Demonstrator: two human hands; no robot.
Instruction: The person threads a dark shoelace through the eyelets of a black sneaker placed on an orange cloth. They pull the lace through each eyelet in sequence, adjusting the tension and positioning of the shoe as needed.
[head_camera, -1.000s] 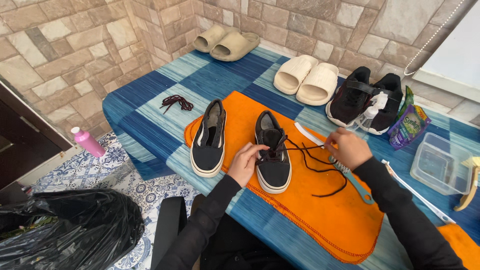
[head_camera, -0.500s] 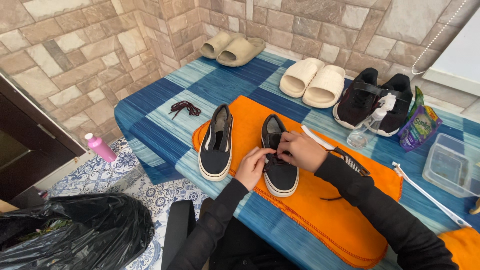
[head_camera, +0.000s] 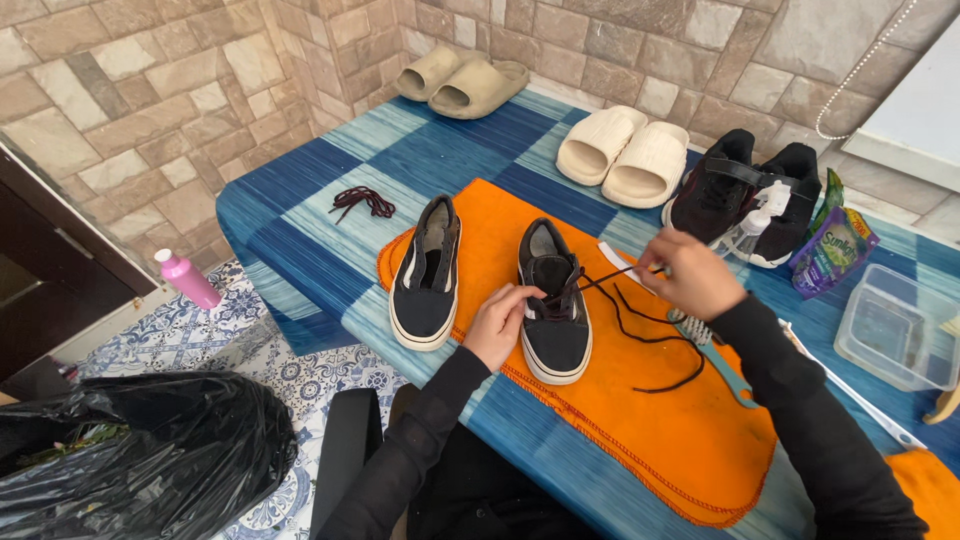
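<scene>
Two black sneakers with white soles lie on an orange cloth (head_camera: 640, 440). The left sneaker (head_camera: 426, 272) has no lace. My left hand (head_camera: 502, 322) rests on the side of the right sneaker (head_camera: 553, 300), steadying it. My right hand (head_camera: 692, 272) is raised to the right of it, pinching a dark shoelace (head_camera: 640, 330) that runs taut from the shoe's eyelets. The rest of the lace loops loose over the cloth. A second bundled dark lace (head_camera: 362, 202) lies apart on the blue cover.
A blue checked cover (head_camera: 300, 220) tops the table. Tan slides (head_camera: 462, 80), cream slides (head_camera: 622, 155), black trainers (head_camera: 750, 195), a spray bottle (head_camera: 752, 222), a detergent pouch (head_camera: 832, 250) and a clear tub (head_camera: 895, 330) stand behind. A brush (head_camera: 705, 340), pink bottle (head_camera: 187, 278) and black bin bag (head_camera: 140, 460) are nearby.
My right hand was at the shoe's eyelets half a second ago; it has pulled away to the right, drawing the lace taut. My left hand stays on the shoe.
</scene>
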